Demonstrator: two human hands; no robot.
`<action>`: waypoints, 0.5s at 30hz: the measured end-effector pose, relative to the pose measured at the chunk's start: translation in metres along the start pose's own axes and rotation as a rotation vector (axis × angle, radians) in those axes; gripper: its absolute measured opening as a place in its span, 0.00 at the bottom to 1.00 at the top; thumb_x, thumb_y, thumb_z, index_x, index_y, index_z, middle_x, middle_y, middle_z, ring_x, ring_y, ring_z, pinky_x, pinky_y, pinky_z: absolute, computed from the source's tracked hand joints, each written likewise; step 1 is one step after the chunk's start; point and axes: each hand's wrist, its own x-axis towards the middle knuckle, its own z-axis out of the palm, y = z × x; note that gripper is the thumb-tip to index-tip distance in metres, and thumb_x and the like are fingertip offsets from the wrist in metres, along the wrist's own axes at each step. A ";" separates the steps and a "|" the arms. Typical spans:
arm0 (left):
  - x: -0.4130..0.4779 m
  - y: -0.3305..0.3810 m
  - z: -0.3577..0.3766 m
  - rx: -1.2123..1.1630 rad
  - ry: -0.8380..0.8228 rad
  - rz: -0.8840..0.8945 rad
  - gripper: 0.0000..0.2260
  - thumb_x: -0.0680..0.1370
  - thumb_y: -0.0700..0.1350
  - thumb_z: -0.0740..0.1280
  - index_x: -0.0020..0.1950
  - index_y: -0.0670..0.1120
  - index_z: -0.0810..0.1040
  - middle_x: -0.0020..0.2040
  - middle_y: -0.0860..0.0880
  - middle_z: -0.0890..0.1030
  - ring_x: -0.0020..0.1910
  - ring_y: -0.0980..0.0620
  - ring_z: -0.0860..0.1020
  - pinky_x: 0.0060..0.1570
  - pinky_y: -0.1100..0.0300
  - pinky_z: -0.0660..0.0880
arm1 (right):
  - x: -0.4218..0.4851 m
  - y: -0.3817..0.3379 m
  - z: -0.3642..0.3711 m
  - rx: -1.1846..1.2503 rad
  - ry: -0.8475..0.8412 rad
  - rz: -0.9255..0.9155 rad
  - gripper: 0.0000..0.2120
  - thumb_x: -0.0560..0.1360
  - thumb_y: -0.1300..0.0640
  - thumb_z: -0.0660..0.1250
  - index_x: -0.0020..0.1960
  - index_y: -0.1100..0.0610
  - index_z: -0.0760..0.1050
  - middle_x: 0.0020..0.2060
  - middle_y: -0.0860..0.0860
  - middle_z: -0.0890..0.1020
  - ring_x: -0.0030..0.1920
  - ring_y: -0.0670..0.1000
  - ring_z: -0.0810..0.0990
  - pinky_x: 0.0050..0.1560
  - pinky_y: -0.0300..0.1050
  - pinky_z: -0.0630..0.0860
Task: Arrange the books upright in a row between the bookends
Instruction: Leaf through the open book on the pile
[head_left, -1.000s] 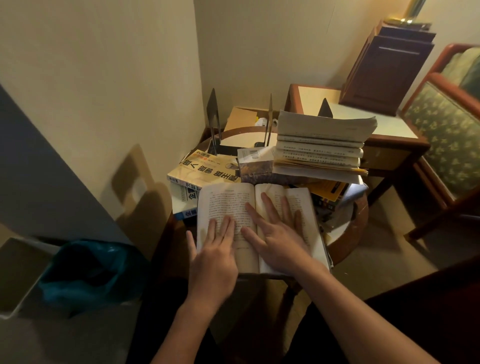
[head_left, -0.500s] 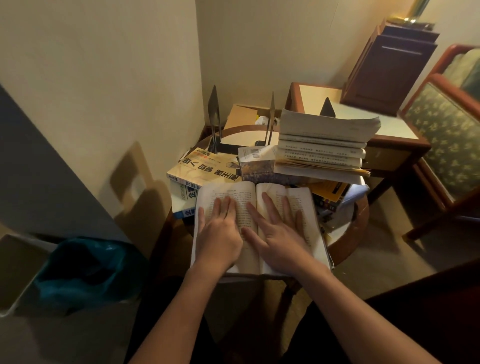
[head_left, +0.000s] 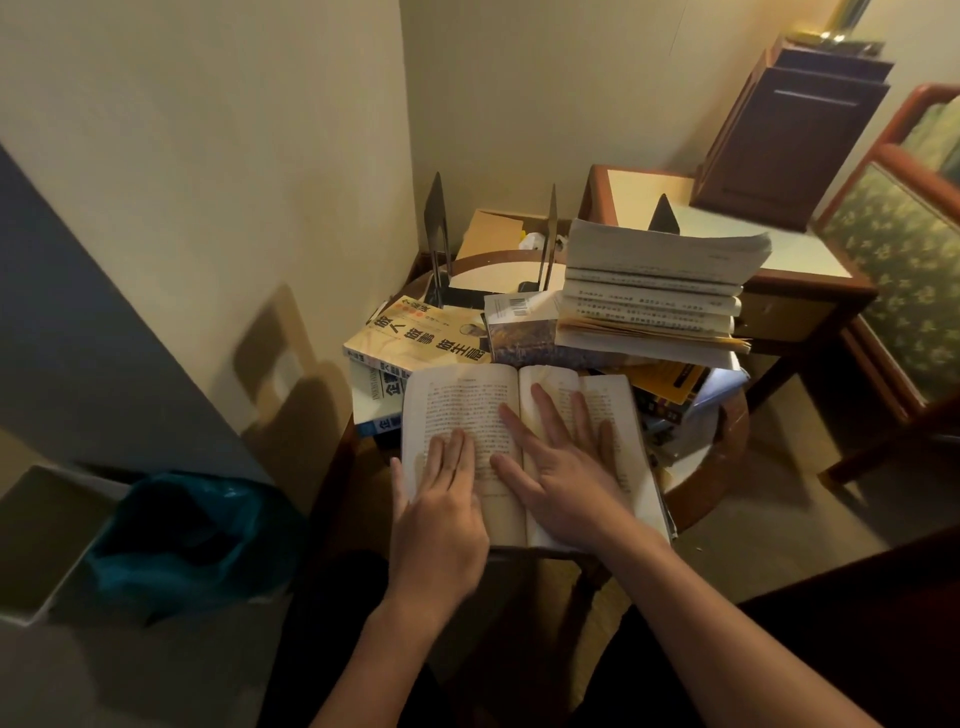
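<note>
An open book (head_left: 467, 400) lies flat at the near edge of a small round table (head_left: 727, 441). My left hand (head_left: 441, 509) rests on its left page with straight fingers. My right hand (head_left: 566, 467) presses flat across the spine and right page, fingers spread. Behind it lie a yellow-covered book (head_left: 421, 332) on a white and blue one (head_left: 379, 400), and a tall stack of books (head_left: 654, 296) lying flat. Two dark metal bookends (head_left: 436, 223) (head_left: 550, 228) stand upright at the back of the table; a third dark tip (head_left: 664, 213) shows behind the stack.
A wall corner stands close behind the table. A bin with a teal bag (head_left: 182, 540) is on the floor at the left. A wooden side table (head_left: 779, 260) with a dark box (head_left: 795, 130) and a green upholstered chair (head_left: 904, 249) stand at the right.
My left hand slid up the left page and then back down toward the book's near edge. My right hand stayed pressed on the open book.
</note>
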 end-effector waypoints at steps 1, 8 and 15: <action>-0.006 0.001 0.001 -0.011 0.002 -0.003 0.26 0.84 0.48 0.48 0.81 0.52 0.43 0.81 0.56 0.45 0.80 0.57 0.41 0.78 0.43 0.37 | 0.000 0.000 0.000 -0.001 -0.003 0.000 0.30 0.78 0.28 0.45 0.76 0.28 0.36 0.76 0.37 0.30 0.73 0.49 0.19 0.75 0.61 0.28; 0.002 0.003 0.006 -0.097 0.021 -0.042 0.24 0.85 0.49 0.46 0.80 0.52 0.43 0.81 0.55 0.46 0.80 0.56 0.40 0.77 0.47 0.36 | 0.000 0.001 0.001 0.000 -0.004 0.008 0.30 0.77 0.28 0.44 0.75 0.27 0.35 0.76 0.36 0.29 0.72 0.48 0.18 0.74 0.60 0.27; 0.052 -0.001 0.002 -0.071 0.005 -0.051 0.25 0.85 0.48 0.48 0.81 0.51 0.45 0.82 0.55 0.48 0.80 0.51 0.41 0.78 0.44 0.39 | 0.000 0.000 0.000 0.010 -0.002 0.007 0.29 0.77 0.28 0.45 0.74 0.26 0.35 0.76 0.36 0.30 0.72 0.48 0.19 0.75 0.60 0.29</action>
